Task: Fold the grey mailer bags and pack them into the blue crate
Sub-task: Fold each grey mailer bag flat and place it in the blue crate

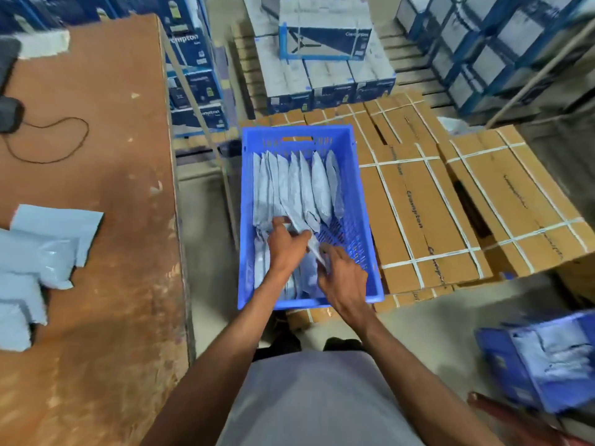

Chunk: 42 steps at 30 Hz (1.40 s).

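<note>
A warehouse storeroom with a grey concrete floor [206,226]. On the left stands a worn brown wooden table [96,156], a black cable [48,146] looping across it. Blue and white printed cartons [325,43] are stacked high along the back and right. Flat brown cardboard boxes [415,204], bound with white straps, lie on the floor in the middle. Lighting is dim and even.
</note>
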Motion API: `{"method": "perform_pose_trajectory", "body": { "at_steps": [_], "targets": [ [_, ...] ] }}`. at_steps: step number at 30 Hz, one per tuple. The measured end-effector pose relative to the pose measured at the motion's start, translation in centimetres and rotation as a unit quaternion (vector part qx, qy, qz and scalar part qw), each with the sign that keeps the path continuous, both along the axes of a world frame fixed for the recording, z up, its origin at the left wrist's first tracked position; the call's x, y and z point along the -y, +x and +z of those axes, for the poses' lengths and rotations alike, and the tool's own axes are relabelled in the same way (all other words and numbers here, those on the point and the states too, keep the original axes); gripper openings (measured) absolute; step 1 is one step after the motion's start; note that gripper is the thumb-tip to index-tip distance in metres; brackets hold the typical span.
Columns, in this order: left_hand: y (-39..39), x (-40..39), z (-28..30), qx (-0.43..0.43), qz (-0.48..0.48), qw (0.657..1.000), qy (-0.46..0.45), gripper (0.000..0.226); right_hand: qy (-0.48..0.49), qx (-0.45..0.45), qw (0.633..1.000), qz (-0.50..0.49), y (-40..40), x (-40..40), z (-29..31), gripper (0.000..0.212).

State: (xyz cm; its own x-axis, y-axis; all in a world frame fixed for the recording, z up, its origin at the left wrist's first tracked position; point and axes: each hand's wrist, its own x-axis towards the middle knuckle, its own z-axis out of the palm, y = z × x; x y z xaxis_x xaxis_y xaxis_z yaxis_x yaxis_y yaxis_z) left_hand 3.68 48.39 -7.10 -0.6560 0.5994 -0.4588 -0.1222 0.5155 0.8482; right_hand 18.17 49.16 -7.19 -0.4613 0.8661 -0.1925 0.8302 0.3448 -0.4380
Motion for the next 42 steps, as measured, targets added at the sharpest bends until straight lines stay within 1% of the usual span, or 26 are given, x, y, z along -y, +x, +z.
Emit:
{"method": "perform_pose_trajectory", "body": {
  "at_steps": [4, 6, 7, 9, 10, 12, 13, 15, 17, 20, 22, 24, 27, 28, 29, 30, 31, 33, 35, 37, 40, 42],
  "targets": [
    [-0.7, 0.0, -1.4, -0.049, -0.081, 0.994, -0.046, 0.03, -0.04, -0.042, 0.998, -0.001, -0.3, 0.5, -1.6, 0.05],
    [-0.9, 0.0, -2.2, -0.053, -0.117, 0.99, -0.051, 0.033, -0.08, -0.081, 0.993, -0.031, -0.2, 0.2, -2.3, 0.054],
    [-1.0, -0.1, -2.6, -0.058, -0.134, 0.988, -0.052, 0.036, -0.095, -0.096, 0.99, -0.04, -0.1, -0.1, -2.7, 0.051],
    [-1.1, -0.5, -3.1, -0.071, -0.181, 0.978, -0.072, 0.039, -0.117, -0.094, 0.988, -0.041, 0.2, -1.0, -3.7, 0.038],
    [-1.1, -0.8, -3.2, -0.074, -0.203, 0.972, -0.088, 0.035, -0.135, -0.084, 0.986, -0.043, 0.4, -1.5, -4.3, 0.034],
    [-1.1, -1.4, -3.1, -0.073, -0.229, 0.963, -0.121, 0.02, -0.175, -0.07, 0.981, -0.052, 0.7, -2.3, -4.9, 0.035],
    [-1.1, -1.6, -3.1, -0.07, -0.234, 0.961, -0.133, 0.013, -0.19, -0.069, 0.978, -0.056, 0.9, -2.7, -5.2, 0.039],
    [-1.1, -2.0, -3.2, -0.058, -0.238, 0.958, -0.147, 0.01, -0.212, -0.071, 0.973, -0.063, 1.0, -3.2, -5.7, 0.048],
    [-1.4, -2.5, -3.2, -0.035, -0.249, 0.954, -0.163, 0.007, -0.236, -0.079, 0.965, -0.079, 1.0, -3.6, -6.0, 0.045],
    [-2.1, -3.3, -2.8, -0.001, -0.243, 0.952, -0.188, 0.009, -0.263, -0.09, 0.956, -0.093, 0.7, -4.0, -6.5, 0.039],
    [-2.3, -3.9, -2.7, 0.012, -0.231, 0.954, -0.192, 0.006, -0.265, -0.094, 0.954, -0.103, 0.6, -4.2, -6.6, 0.038],
    [-2.2, -4.5, -2.5, 0.021, -0.234, 0.953, -0.193, 0.011, -0.258, -0.101, 0.954, -0.114, 0.7, -4.3, -6.7, 0.038],
    [-1.9, -5.3, -2.4, 0.004, -0.288, 0.937, -0.199, 0.019, -0.243, -0.113, 0.955, -0.124, 1.0, -4.4, -6.7, 0.038],
    [-1.9, -5.6, -2.5, 0.011, -0.298, 0.933, -0.202, 0.026, -0.244, -0.114, 0.955, -0.126, 1.1, -4.4, -6.7, 0.039],
    [-1.9, -5.8, -2.6, 0.015, -0.304, 0.93, -0.206, 0.028, -0.248, -0.112, 0.954, -0.126, 1.1, -4.4, -6.7, 0.04],
    [-2.0, -6.0, -3.0, 0.017, -0.304, 0.928, -0.214, 0.023, -0.257, -0.105, 0.953, -0.12, 1.1, -4.3, -6.9, 0.042],
    [-2.1, -6.0, -3.3, 0.009, -0.303, 0.928, -0.218, 0.009, -0.269, -0.095, 0.952, -0.111, 1.0, -4.3, -7.0, 0.043],
    [-2.2, -6.1, -4.2, -0.011, -0.289, 0.931, -0.224, 0.003, -0.289, -0.074, 0.95, -0.093, 0.9, -4.2, -7.5, 0.045],
    [-2.3, -6.0, -5.2, -0.051, -0.284, 0.931, -0.224, 0.017, -0.308, -0.05, 0.947, -0.072, 0.6, -4.2, -8.0, 0.05],
    [-2.2, -5.7, -6.0, -0.081, -0.291, 0.927, -0.224, 0.016, -0.332, -0.03, 0.941, -0.057, 0.2, -4.3, -8.4, 0.055],
    [-2.0, -5.4, -6.4, -0.065, -0.304, 0.922, -0.23, 0.022, -0.343, 0.0, 0.938, -0.039, -0.2, -4.5, -9.1, 0.06],
    [-2.0, -5.2, -6.9, -0.04, -0.315, 0.918, -0.238, 0.024, -0.323, 0.004, 0.946, -0.025, -0.3, -4.6, -9.3, 0.06]
  ]
}}
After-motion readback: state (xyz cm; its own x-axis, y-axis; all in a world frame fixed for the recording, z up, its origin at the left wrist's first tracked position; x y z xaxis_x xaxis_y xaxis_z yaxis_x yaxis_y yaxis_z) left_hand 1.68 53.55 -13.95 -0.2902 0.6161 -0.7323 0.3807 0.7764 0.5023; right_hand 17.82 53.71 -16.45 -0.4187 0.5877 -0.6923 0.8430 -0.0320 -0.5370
